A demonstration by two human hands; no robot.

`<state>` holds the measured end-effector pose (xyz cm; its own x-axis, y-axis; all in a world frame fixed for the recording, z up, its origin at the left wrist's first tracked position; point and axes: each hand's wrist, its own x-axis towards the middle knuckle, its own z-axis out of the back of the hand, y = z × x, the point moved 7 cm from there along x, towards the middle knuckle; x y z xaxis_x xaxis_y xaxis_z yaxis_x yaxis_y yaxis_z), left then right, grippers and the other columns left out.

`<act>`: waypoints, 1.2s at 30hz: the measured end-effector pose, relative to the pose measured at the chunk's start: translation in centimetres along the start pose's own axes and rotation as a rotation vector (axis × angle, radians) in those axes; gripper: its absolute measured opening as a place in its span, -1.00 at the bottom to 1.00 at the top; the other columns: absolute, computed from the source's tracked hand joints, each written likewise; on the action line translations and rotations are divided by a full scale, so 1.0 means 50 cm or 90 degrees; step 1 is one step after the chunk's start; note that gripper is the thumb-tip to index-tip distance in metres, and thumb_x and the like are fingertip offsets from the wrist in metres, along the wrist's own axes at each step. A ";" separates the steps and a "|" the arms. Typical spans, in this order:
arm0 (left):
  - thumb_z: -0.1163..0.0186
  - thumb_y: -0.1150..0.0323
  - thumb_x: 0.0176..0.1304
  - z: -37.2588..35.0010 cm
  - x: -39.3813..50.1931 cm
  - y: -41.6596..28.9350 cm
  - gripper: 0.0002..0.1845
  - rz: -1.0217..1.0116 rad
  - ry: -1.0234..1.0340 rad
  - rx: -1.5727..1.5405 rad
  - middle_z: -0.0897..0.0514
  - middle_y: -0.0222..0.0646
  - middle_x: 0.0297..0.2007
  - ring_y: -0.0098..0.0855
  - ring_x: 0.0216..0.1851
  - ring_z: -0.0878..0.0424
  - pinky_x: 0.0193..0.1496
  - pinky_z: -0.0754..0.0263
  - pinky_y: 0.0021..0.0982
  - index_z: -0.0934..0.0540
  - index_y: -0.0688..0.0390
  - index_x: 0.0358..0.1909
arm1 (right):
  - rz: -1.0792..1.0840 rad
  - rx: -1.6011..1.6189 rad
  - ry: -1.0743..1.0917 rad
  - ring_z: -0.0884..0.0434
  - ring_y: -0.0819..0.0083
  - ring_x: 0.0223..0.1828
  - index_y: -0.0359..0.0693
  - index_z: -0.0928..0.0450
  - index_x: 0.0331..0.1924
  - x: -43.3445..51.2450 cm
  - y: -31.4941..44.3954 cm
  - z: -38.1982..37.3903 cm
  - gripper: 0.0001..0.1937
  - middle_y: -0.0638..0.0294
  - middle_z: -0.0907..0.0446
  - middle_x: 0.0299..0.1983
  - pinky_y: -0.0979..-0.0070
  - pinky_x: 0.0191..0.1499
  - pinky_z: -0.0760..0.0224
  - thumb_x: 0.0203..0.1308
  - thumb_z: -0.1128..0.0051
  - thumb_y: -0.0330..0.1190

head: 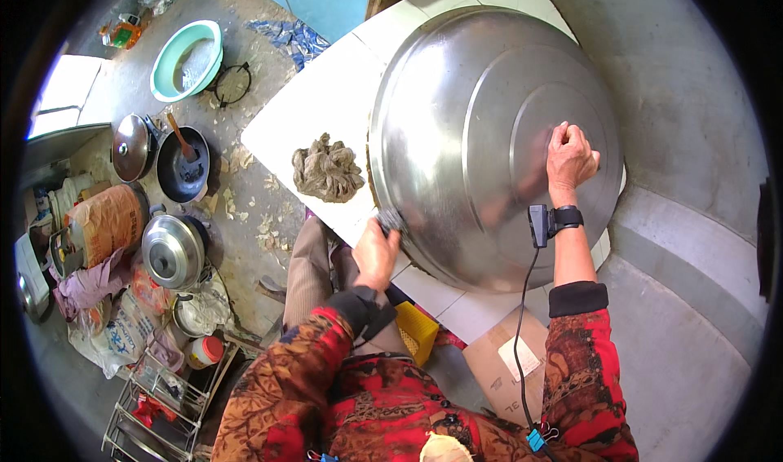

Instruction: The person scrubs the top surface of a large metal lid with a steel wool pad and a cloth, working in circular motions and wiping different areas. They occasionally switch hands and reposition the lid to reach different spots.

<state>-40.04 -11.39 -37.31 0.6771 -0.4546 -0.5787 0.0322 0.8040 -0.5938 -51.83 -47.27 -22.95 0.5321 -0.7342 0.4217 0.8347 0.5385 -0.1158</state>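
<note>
A large stainless-steel basin [440, 156] lies upside down on a white-tiled counter [306, 104], with ring-shaped ridges on its upturned base. My left hand [376, 254] grips a grey steel-wool scrubber [389, 220] against the basin's lower left rim. Curled into a fist, my right hand [572, 156] rests on the basin's base, and nothing shows in it. A black strap with a small device [538, 224] circles my right wrist. To the left of the basin sits a crumpled grey-brown rag [327, 168].
Concrete walls [667, 95] border the right side. Down on the left floor are a green plastic tub [160, 70] of water, a wok [183, 177], a lidded pot [171, 251] and a metal rack [159, 395]. A cardboard box [489, 352] stands below the counter; a cable [520, 339] hangs beside my right arm.
</note>
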 end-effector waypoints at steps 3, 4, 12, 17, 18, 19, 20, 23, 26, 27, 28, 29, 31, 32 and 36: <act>-0.34 0.18 0.21 -0.035 -0.039 0.028 -0.59 0.009 0.044 0.016 -0.70 0.08 -0.25 0.12 -0.13 -0.68 -0.05 -0.54 -0.02 -0.52 0.27 -0.08 | 0.027 0.021 -0.003 -0.62 0.25 -0.46 -0.04 -0.50 -0.54 -0.004 0.010 0.012 -0.73 0.35 -0.61 -0.55 0.24 -0.31 -0.29 0.32 -0.16 -0.23; -0.34 0.18 0.21 -0.053 -0.038 0.041 -0.58 0.022 0.100 0.028 -0.70 0.09 -0.26 0.12 -0.13 -0.69 -0.06 -0.55 -0.04 -0.53 0.28 -0.07 | 0.044 0.023 -0.021 -0.62 0.28 -0.46 -0.04 -0.47 -0.56 -0.005 0.014 0.016 -0.69 0.38 -0.60 -0.56 0.26 -0.34 -0.25 0.34 -0.17 -0.20; -0.32 0.13 0.18 -0.075 -0.051 0.060 -0.57 0.088 0.020 0.010 -0.70 0.10 -0.33 0.14 -0.21 -0.69 -0.09 -0.55 0.02 -0.55 0.32 -0.15 | 0.019 0.024 -0.069 -0.63 0.30 -0.46 -0.03 -0.47 -0.56 -0.003 -0.006 0.000 -0.70 0.38 -0.61 -0.56 0.28 -0.35 -0.24 0.33 -0.18 -0.19; -0.32 0.13 0.16 -0.117 -0.101 0.066 -0.58 0.120 0.131 0.007 -0.72 0.10 -0.32 0.12 -0.17 -0.70 -0.06 -0.55 -0.01 -0.59 0.32 -0.18 | 0.000 0.008 -0.047 -0.63 0.30 -0.47 -0.03 -0.47 -0.56 0.000 -0.015 -0.008 -0.70 0.37 -0.61 -0.56 0.26 -0.36 -0.23 0.32 -0.18 -0.19; -0.32 0.11 0.18 -0.102 -0.091 0.070 -0.58 0.107 0.075 -0.010 -0.72 0.09 -0.30 0.11 -0.16 -0.70 -0.06 -0.56 0.00 -0.58 0.30 -0.18 | 0.009 0.007 -0.050 -0.63 0.29 -0.47 -0.03 -0.47 -0.56 0.000 -0.012 -0.007 -0.69 0.37 -0.61 -0.56 0.26 -0.36 -0.23 0.32 -0.18 -0.19; -0.33 0.09 0.19 -0.086 -0.080 0.074 -0.58 0.098 0.017 -0.006 -0.72 0.08 -0.28 0.10 -0.15 -0.71 -0.05 -0.56 0.00 -0.57 0.28 -0.19 | 0.004 0.014 -0.041 -0.63 0.29 -0.47 -0.03 -0.47 -0.56 0.001 -0.013 -0.009 -0.69 0.37 -0.61 -0.56 0.26 -0.36 -0.23 0.32 -0.17 -0.19; -0.32 0.08 0.21 -0.067 -0.071 0.069 -0.59 0.050 -0.054 -0.024 -0.72 0.10 -0.31 0.12 -0.19 -0.71 -0.09 -0.56 0.00 -0.57 0.28 -0.21 | -0.012 0.018 -0.017 -0.63 0.29 -0.47 -0.03 -0.46 -0.57 0.000 -0.017 -0.014 -0.69 0.37 -0.61 -0.57 0.26 -0.36 -0.23 0.32 -0.17 -0.19; -0.33 0.07 0.21 -0.068 -0.053 0.073 -0.56 0.049 -0.039 -0.053 -0.72 0.09 -0.30 0.13 -0.20 -0.70 -0.09 -0.56 0.01 -0.55 0.28 -0.18 | 0.013 0.006 -0.065 -0.62 0.29 -0.48 -0.03 -0.46 -0.58 0.000 -0.012 -0.006 -0.68 0.37 -0.60 -0.58 0.26 -0.36 -0.23 0.32 -0.17 -0.19; -0.33 0.12 0.21 -0.136 -0.092 0.080 -0.56 0.154 0.174 0.038 -0.73 0.07 -0.25 0.11 -0.14 -0.71 -0.04 -0.56 0.00 -0.54 0.27 -0.08 | 0.012 0.011 -0.069 -0.62 0.28 -0.48 -0.04 -0.45 -0.59 -0.001 -0.015 -0.009 -0.67 0.36 -0.60 -0.58 0.25 -0.34 -0.24 0.32 -0.17 -0.19; -0.34 0.13 0.19 -0.153 -0.113 0.073 -0.56 0.143 0.200 0.042 -0.74 0.05 -0.23 0.10 -0.13 -0.71 -0.02 -0.57 -0.01 -0.56 0.28 -0.07 | 0.014 0.018 -0.076 -0.62 0.29 -0.48 -0.04 -0.45 -0.59 0.000 -0.016 -0.009 -0.67 0.37 -0.60 -0.57 0.25 -0.33 -0.24 0.31 -0.17 -0.19; -0.35 0.13 0.17 -0.160 -0.126 0.067 -0.56 0.134 0.179 0.031 -0.74 0.04 -0.22 0.08 -0.11 -0.71 -0.01 -0.57 -0.02 -0.57 0.27 -0.09 | 0.019 0.002 -0.072 -0.62 0.28 -0.48 -0.04 -0.45 -0.59 0.001 -0.015 -0.011 -0.67 0.36 -0.61 -0.57 0.25 -0.33 -0.25 0.31 -0.17 -0.19; -0.35 0.12 0.15 -0.178 -0.146 0.072 -0.57 0.147 0.223 0.034 -0.73 0.04 -0.21 0.07 -0.10 -0.71 0.00 -0.56 -0.03 -0.58 0.25 -0.10 | 0.018 -0.006 -0.065 -0.62 0.28 -0.48 -0.04 -0.45 -0.59 0.002 -0.016 -0.013 -0.67 0.36 -0.61 -0.57 0.25 -0.32 -0.26 0.31 -0.18 -0.19; -0.35 0.11 0.13 -0.189 -0.161 0.080 -0.56 0.094 0.254 0.072 -0.73 0.03 -0.19 0.04 -0.07 -0.70 0.01 -0.56 -0.05 -0.59 0.25 -0.11 | 0.018 -0.006 -0.059 -0.63 0.28 -0.47 -0.04 -0.45 -0.59 0.001 -0.017 -0.015 -0.67 0.36 -0.62 -0.55 0.25 -0.31 -0.27 0.31 -0.18 -0.19; -0.35 0.10 0.12 -0.180 -0.156 0.087 -0.56 0.048 0.236 0.091 -0.73 0.02 -0.17 0.03 -0.06 -0.70 0.02 -0.56 -0.06 -0.60 0.24 -0.12 | 0.017 0.002 -0.066 -0.63 0.27 -0.46 -0.04 -0.46 -0.59 0.000 -0.017 -0.013 -0.67 0.37 -0.62 -0.55 0.24 -0.31 -0.27 0.31 -0.17 -0.18; -0.35 0.04 0.08 -0.134 -0.128 0.169 -0.49 0.025 0.379 0.132 -0.74 -0.03 -0.16 -0.03 -0.06 -0.71 0.02 -0.57 -0.13 -0.62 0.24 -0.07 | -0.006 0.005 -0.042 -0.66 0.21 -0.40 -0.10 -0.57 -0.49 -0.003 -0.017 -0.018 -0.77 0.26 -0.70 -0.45 0.22 -0.22 -0.33 0.29 -0.16 -0.25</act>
<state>-49.00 -4.25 -42.36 0.1580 -0.5107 -0.8451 0.1985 0.8548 -0.4794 -52.47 -47.99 -23.71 0.5130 -0.7107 0.4814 0.8387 0.5345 -0.1047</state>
